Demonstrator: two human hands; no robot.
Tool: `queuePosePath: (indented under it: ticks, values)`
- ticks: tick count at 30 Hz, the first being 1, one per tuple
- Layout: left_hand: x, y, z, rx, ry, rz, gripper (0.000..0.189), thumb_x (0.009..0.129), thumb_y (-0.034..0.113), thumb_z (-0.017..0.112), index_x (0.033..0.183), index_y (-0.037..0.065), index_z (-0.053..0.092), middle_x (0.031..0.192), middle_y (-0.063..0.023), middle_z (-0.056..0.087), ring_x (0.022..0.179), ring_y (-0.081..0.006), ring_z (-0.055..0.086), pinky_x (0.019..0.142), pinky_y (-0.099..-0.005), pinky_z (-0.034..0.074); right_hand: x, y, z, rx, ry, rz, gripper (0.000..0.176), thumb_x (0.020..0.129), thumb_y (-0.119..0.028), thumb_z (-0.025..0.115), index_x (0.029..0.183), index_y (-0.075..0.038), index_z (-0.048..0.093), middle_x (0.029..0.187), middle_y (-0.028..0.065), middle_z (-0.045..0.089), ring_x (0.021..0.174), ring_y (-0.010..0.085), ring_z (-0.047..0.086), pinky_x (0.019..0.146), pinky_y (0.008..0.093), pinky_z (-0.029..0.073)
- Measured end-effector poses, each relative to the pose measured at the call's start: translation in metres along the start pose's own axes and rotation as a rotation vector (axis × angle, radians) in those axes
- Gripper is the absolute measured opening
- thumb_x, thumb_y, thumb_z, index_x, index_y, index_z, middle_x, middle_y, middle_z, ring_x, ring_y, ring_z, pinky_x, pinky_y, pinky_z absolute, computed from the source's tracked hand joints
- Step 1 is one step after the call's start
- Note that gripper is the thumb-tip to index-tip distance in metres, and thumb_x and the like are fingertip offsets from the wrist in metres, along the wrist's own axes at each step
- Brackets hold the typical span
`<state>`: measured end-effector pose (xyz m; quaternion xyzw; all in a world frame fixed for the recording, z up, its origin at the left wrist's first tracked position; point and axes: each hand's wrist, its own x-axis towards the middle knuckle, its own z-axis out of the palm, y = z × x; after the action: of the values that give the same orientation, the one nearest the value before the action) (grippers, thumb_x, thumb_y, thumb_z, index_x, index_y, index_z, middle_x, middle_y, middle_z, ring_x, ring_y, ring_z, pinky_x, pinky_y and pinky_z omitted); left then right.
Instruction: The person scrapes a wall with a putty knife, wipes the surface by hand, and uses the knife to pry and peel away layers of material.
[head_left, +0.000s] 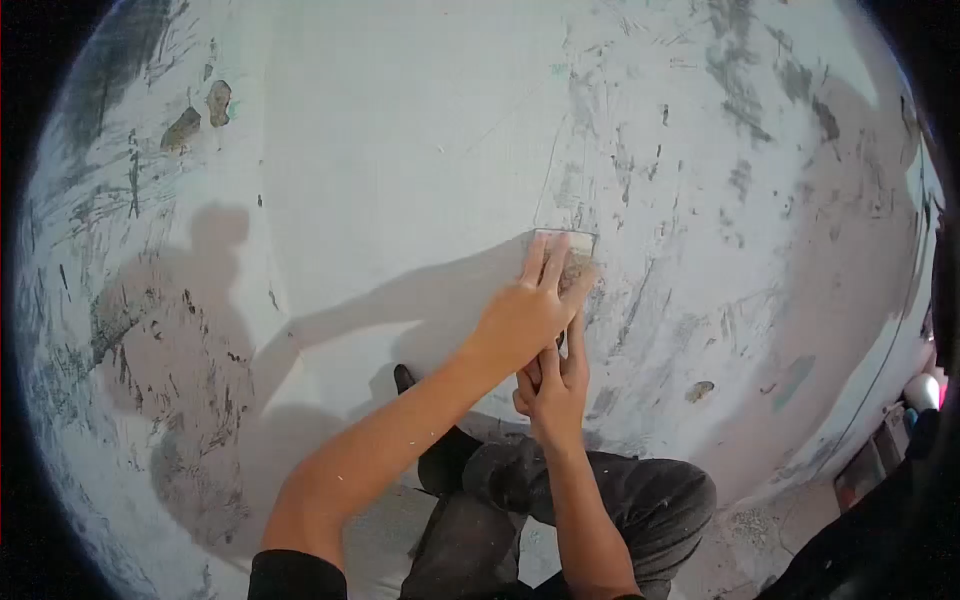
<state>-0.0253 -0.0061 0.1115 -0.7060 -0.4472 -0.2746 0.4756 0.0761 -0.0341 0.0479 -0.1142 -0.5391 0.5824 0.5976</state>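
A flat scraper blade (580, 243) lies against the pale, patchy wall (400, 130) a little right of the middle of the view. My left hand (535, 305) presses on the blade from above, its fingers spread and stretched toward the blade's top edge. Below it, my right hand (556, 388) is wrapped round the scraper's handle, which is mostly hidden by both hands. Dark, dusty material shows on the blade between the fingers.
Dark scrapes and chipped holes (182, 130) mark the wall. My bent legs in dark trousers (640, 510) are below my hands. Containers and other items (885, 445) stand at the lower right, beside the dusty floor (755, 535).
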Motion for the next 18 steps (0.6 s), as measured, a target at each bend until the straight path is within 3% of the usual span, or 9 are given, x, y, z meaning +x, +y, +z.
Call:
queuePosePath:
  ticks: [18]
  values:
    - [0.003, -0.004, -0.004, 0.012, -0.061, 0.067, 0.059, 0.079, 0.006, 0.069, 0.136, 0.011, 0.056, 0.142, -0.0323, 0.046, 0.128, -0.0499, 0.051, 0.076, -0.0404, 0.062, -0.003, 0.005, -0.004, 0.075, 0.024, 0.053, 0.066, 0.106, -0.02, 0.047, 0.161, -0.022, 0.009, 0.063, -0.0049, 0.032, 0.042, 0.004, 0.029, 0.037, 0.0224, 0.02]
